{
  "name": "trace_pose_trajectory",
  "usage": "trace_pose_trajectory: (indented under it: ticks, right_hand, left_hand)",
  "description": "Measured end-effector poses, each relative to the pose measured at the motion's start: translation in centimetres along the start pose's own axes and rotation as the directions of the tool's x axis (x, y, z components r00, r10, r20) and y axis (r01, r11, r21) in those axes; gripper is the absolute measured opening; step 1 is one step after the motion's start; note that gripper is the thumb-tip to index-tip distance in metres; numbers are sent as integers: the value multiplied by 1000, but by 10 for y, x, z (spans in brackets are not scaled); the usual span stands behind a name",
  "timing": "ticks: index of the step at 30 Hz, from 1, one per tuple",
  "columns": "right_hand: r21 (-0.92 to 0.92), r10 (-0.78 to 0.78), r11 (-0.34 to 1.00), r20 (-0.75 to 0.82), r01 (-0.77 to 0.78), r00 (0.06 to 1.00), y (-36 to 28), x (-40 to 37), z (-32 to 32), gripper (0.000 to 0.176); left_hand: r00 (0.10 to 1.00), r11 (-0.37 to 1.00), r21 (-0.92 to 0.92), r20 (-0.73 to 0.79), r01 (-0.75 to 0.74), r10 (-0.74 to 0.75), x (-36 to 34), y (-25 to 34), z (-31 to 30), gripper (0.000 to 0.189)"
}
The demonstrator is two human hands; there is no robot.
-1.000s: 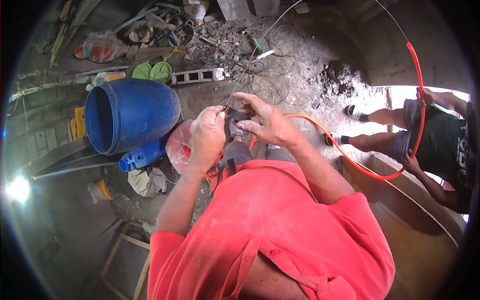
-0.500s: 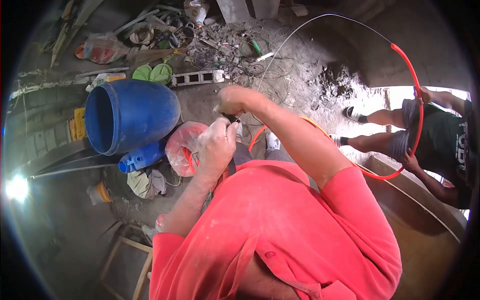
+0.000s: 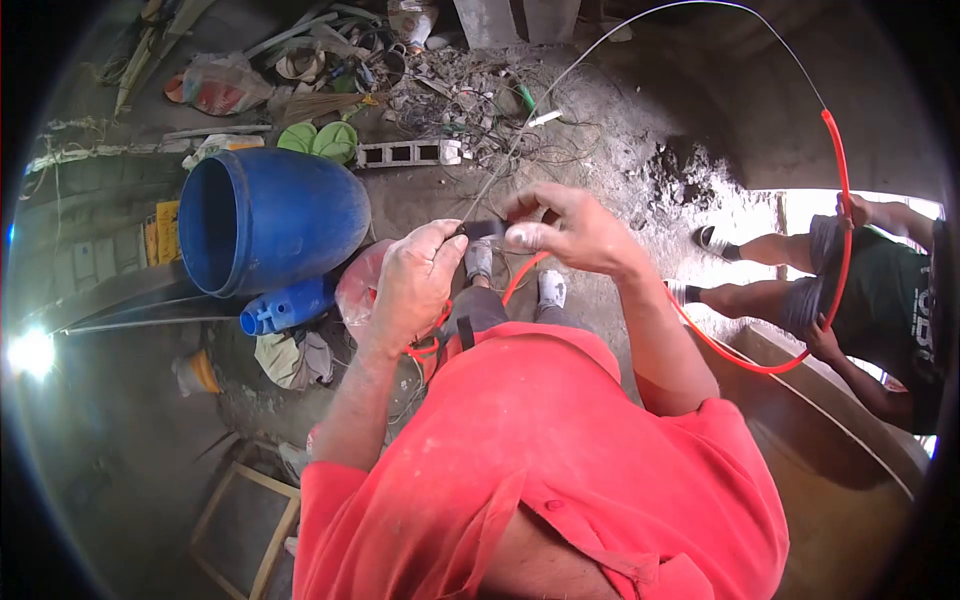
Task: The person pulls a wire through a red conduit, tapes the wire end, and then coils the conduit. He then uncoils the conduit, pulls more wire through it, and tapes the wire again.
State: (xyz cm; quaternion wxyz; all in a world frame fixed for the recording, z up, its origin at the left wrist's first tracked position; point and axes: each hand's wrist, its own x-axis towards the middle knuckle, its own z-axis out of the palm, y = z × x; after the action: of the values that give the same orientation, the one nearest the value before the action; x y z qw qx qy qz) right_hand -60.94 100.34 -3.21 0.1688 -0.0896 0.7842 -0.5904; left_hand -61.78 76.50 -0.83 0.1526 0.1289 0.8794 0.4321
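Observation:
My left hand is closed, thumb and index finger pinching the end of a thin grey wire and a short black strip that looks like tape. On the strip's other side, my right hand is curled, thumb and fingertips at its right end. The wire rises from my left hand and arcs right into an orange-red tube. A person at the right grips that tube with two hands. More orange tubing hangs below my left wrist.
A blue barrel lies on its side at the left, above a blue jerrycan. A hollow block and rubble lie ahead. A wooden frame leans at lower left, and a lamp shines at the left edge.
My right hand has moved right and down, away from my left, and the black strip shows between them. The wire's arc and the tube have shifted slightly right in view.

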Motion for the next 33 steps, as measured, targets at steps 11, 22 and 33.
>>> trace_pose_trajectory:
  ticks: [11, 22, 33]
  right_hand:
    - [510, -199, 859, 237, 53, 951, 45, 20, 40, 41]
    - [66, -266, 959, -134, 276, 955, 27, 5, 58, 35]
    - [-120, -40, 992, -8, 39, 999, 12, 9, 51, 26]
  left_hand:
    - [958, 963, -252, 287, 100, -24, 6, 11, -21, 24]
    - [968, 984, -168, 249, 67, -24, -1, 1, -26, 22]
    - [933, 905, 297, -101, -304, 346, -7, -20, 11, 16]
